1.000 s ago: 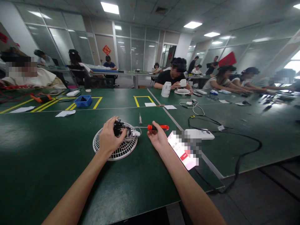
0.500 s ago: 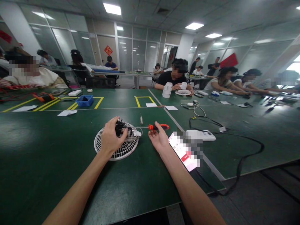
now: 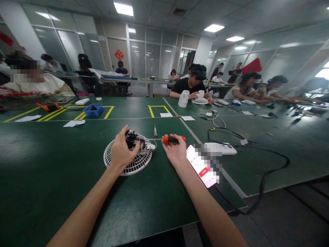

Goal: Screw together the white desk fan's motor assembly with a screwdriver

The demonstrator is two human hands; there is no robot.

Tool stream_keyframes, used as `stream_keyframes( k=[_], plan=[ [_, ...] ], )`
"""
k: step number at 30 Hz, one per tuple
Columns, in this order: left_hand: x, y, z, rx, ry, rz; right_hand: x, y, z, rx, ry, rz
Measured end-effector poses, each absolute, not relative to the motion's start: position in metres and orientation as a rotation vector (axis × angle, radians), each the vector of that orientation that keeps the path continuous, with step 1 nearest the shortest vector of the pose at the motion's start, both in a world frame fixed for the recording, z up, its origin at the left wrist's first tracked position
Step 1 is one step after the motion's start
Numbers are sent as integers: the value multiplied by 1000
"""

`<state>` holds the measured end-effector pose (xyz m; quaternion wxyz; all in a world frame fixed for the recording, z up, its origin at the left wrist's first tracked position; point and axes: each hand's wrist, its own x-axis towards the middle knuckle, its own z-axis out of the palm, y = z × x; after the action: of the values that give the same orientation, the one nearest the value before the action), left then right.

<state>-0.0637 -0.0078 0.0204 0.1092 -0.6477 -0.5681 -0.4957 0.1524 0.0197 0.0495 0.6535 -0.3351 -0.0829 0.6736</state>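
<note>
My left hand (image 3: 120,149) is closed around a black motor assembly (image 3: 132,137) with white parts and wires. Under it lies a round white fan grille (image 3: 135,167) on the green table. In my right hand (image 3: 175,151), palm turned up, rests a screwdriver (image 3: 173,139) with a red and black handle. Its thin shaft points left and its tip meets the assembly's right side; the exact contact point is too small to make out. A small clear-handled screwdriver (image 3: 155,131) lies on the table beyond, between the hands.
A lit phone (image 3: 200,168) lies beside my right wrist, with a white power bank (image 3: 221,148) behind it. Black cable (image 3: 285,157) curves across the right table. A blue bin (image 3: 93,110) and paper slips (image 3: 74,123) sit far left. A co-worker (image 3: 190,84) works opposite.
The fingers of my right hand have rolled open under the screwdriver handle, turning the palm further up. My left hand and the assembly stay nearly in place.
</note>
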Motion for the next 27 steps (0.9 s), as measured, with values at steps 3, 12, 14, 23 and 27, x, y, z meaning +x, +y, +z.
stream_keyframes(
  k=[3,12,14,23,27],
  plan=[
    [-65,-8,20,-1909,-1685,-1447,150,18,51,-842,-202,1497],
    [-63,-10,22,-1906,-1706,-1468,150,20,50,-820,-278,1417],
    [-63,-9,21,-1902,-1701,-1473,150,19,49,-814,-326,1409],
    [-64,-9,20,-1903,-1711,-1431,149,18,45,-777,-408,1359],
    [-64,-9,20,-1902,-1696,-1394,150,20,43,-729,-414,1362]
  ],
)
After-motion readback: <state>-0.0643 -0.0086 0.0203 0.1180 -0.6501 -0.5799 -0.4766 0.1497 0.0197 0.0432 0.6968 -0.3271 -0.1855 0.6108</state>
